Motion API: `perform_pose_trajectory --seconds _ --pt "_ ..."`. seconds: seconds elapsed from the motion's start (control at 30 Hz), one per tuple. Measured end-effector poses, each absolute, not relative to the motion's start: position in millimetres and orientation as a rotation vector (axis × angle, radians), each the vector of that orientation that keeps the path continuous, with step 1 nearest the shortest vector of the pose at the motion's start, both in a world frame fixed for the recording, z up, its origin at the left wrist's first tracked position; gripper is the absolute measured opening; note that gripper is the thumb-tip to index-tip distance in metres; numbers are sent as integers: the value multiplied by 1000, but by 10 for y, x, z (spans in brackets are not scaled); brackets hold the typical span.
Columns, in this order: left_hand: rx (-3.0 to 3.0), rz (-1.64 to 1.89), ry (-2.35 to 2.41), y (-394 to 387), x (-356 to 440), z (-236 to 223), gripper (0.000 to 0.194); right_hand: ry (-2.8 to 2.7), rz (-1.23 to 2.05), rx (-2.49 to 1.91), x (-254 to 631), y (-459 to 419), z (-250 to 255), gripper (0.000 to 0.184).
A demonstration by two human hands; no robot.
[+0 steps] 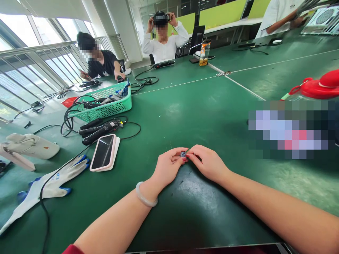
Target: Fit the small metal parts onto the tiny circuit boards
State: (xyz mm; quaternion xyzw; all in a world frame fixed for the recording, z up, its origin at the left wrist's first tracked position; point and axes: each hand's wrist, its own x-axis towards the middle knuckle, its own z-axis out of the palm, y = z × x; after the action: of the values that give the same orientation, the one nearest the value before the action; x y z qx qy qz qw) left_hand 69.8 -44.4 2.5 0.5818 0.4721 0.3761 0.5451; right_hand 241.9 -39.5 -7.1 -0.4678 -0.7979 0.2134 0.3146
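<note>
A tiny dark blue square piece with pale marks, resembling a small circuit board, sits between my hands near the middle of the green table. My left hand pinches it between thumb and fingers; a pale bangle circles that wrist. From the other side, my right hand has its thumb and fingertips closed at the piece's right edge, touching it. The fingers cover part of the piece, so its full outline is hidden.
On the left lie a phone, a white-and-blue work glove, black corded tools and a green basket holding cables. A red-lidded container stands right. A bottle and several people are farther back.
</note>
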Motion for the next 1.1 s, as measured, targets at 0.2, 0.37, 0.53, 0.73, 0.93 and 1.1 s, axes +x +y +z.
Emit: perform_pose_trajectory --seconds 0.2,0.37,0.53,0.73,0.93,1.1 --pt "1509 884 1199 -446 680 -12 32 -2090 458 -1228 2422 -409 -71 23" --pt "1631 854 1246 -472 692 48 32 -2072 464 -1239 2417 -427 -40 25" --pt "1675 862 1263 -479 700 93 31 -2034 494 -1242 2411 -437 -20 26" --pt "1722 850 1270 -478 696 79 31 -2004 497 -1252 2422 -432 -30 25" --pt "1786 864 1248 -504 696 89 28 -2054 421 -1250 2412 -438 -33 25" --pt "1762 891 1232 -499 687 91 28 -2092 400 -1221 2407 -443 -45 25"
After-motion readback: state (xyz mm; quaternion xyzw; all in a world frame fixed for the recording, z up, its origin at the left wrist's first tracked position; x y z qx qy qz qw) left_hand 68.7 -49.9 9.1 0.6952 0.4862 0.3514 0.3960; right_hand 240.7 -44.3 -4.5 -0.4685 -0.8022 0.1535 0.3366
